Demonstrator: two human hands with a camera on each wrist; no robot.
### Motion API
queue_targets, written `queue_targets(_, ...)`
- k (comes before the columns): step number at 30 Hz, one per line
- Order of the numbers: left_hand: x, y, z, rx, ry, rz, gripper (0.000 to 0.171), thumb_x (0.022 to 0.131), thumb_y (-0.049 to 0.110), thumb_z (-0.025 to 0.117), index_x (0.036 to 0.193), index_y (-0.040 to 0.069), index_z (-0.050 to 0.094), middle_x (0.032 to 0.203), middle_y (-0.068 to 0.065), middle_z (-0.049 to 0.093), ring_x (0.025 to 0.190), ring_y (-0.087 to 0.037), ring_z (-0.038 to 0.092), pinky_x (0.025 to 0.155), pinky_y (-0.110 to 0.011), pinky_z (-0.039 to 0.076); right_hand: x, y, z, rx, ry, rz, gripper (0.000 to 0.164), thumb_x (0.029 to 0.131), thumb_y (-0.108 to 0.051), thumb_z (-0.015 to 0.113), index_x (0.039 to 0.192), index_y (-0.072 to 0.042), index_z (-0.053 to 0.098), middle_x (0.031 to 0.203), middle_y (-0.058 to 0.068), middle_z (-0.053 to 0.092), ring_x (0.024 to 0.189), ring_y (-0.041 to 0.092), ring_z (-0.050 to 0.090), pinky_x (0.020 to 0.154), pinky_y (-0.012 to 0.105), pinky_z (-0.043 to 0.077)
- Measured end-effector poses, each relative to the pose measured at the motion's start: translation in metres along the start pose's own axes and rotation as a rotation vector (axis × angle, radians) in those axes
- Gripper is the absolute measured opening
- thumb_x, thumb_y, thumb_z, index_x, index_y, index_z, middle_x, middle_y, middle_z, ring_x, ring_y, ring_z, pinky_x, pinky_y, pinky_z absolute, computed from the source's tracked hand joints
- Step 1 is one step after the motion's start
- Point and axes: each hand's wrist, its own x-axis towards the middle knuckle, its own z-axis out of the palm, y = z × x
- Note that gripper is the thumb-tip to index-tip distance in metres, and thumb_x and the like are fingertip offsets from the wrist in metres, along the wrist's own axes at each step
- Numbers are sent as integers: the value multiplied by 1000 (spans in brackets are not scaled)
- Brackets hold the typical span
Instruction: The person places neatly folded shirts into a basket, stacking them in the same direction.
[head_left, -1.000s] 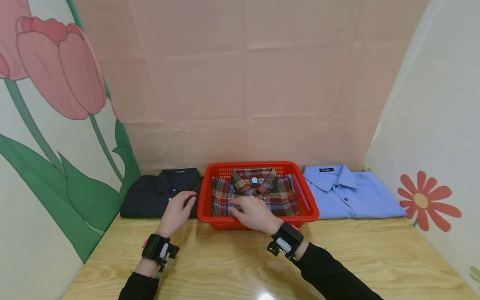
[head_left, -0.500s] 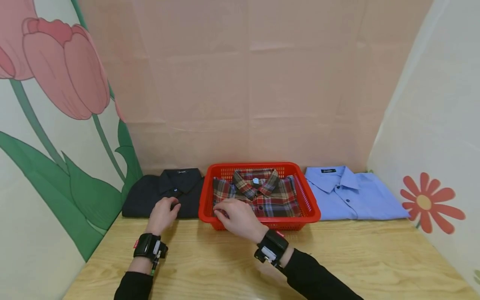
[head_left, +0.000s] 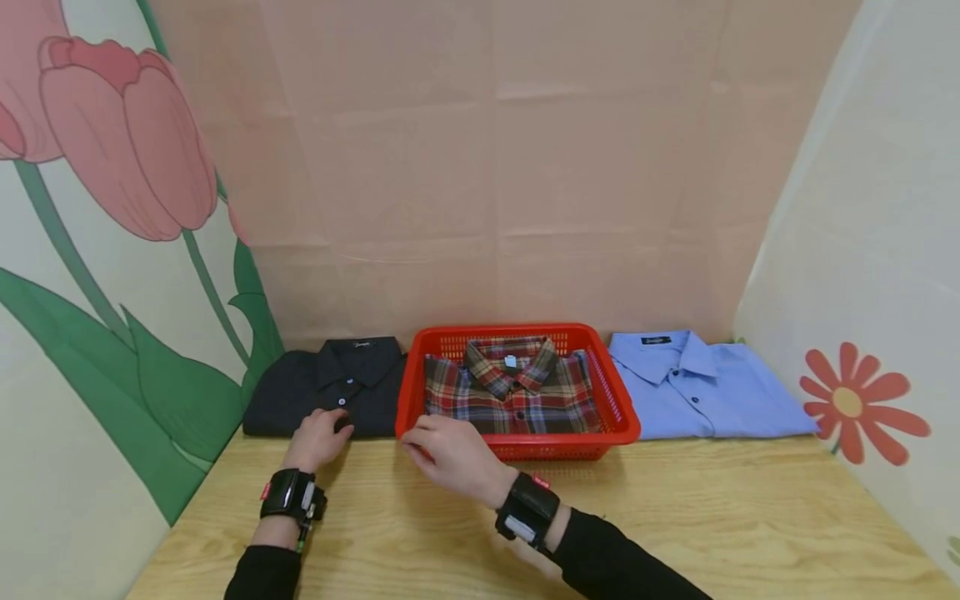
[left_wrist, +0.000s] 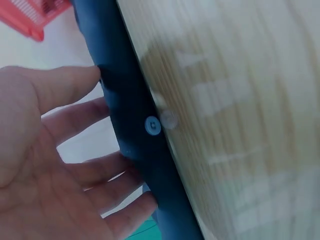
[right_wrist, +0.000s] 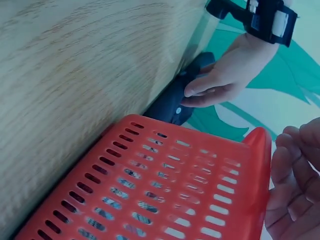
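Note:
A red plastic basket (head_left: 627,414) stands at the back middle of the wooden table and holds a folded plaid shirt (head_left: 514,389). My right hand (head_left: 448,454) hovers at the basket's (right_wrist: 175,190) front left corner. Its fingers (right_wrist: 295,185) are loosely curled and hold nothing. A folded black shirt (head_left: 330,385) lies left of the basket. My left hand (head_left: 318,438) rests at that shirt's front edge. In the left wrist view its straight fingers (left_wrist: 80,165) touch the black shirt (left_wrist: 132,115) near a button (left_wrist: 152,126).
A folded blue shirt (head_left: 701,385) lies right of the basket. Painted panels close in the table (head_left: 675,517) on the left, back and right. Bare wood stretches from the shirts to the near edge.
My right hand has come off the plaid shirt and drawn back left to the basket's front corner. My left hand has slid back from the top of the black shirt to its front edge.

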Motion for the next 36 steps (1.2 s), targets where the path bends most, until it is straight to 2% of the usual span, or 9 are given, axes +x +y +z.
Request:
queue_targets(5,0,-5,-1,29,-31,-13,33,96,19,59,124,2,65,120,-26,59,114,-46,55,93,-60,45,-1,-6,2,-24,-23,-51,11,93,-22,68,101,-20,75,89,-10,68,74,0,60,67,12,50)
queue_targets(11,-1,-7,-3,86,-41,-28,30,96,22,58,120,7,68,117,-23,60,111,-45,56,89,-62,45,-4,-14,8,24,-72,-69,12,94,-21,66,102,-20,75,89,-10,70,74,-1,62,67,11,49)
queue_targets(17,-6,-5,-8,120,-59,-28,28,96,26,59,117,11,69,112,-20,60,107,-42,55,84,-64,45,-3,-18,19,97,-202,-29,15,97,-20,62,104,-19,75,92,-10,71,81,-3,63,73,12,50)
queue_targets(21,-9,-3,-11,115,-69,-23,26,96,27,59,114,11,69,108,-19,60,104,-41,55,82,-63,45,-2,-18,28,151,-278,6,16,98,-17,59,103,-15,74,87,-10,68,76,-3,56,69,10,45)
queue_targets(24,-10,-3,-12,121,-76,-20,25,96,28,59,113,12,69,107,-18,60,104,-41,56,81,-62,46,-3,-18,34,178,-328,29,17,99,-15,58,107,-11,73,91,-7,68,77,-2,57,68,11,45)
queue_targets(29,-11,-3,-14,123,-98,-31,27,96,29,59,115,13,70,112,-19,62,108,-43,56,83,-63,45,-6,-22,43,187,-379,70,30,99,-15,57,125,-4,64,119,6,68,102,9,66,84,21,54)
queue_targets(32,-11,-3,-15,115,-115,-36,25,96,29,59,113,14,70,114,-20,63,108,-44,55,83,-64,45,-5,-23,48,161,-404,101,40,100,-19,56,135,-1,56,134,13,60,123,18,59,99,30,50)
queue_targets(36,-12,-1,-18,115,-145,-60,30,97,30,58,117,10,69,120,-21,64,111,-48,56,88,-64,44,0,-24,54,142,-429,155,48,100,-24,56,141,0,50,146,18,49,137,24,47,108,34,43)
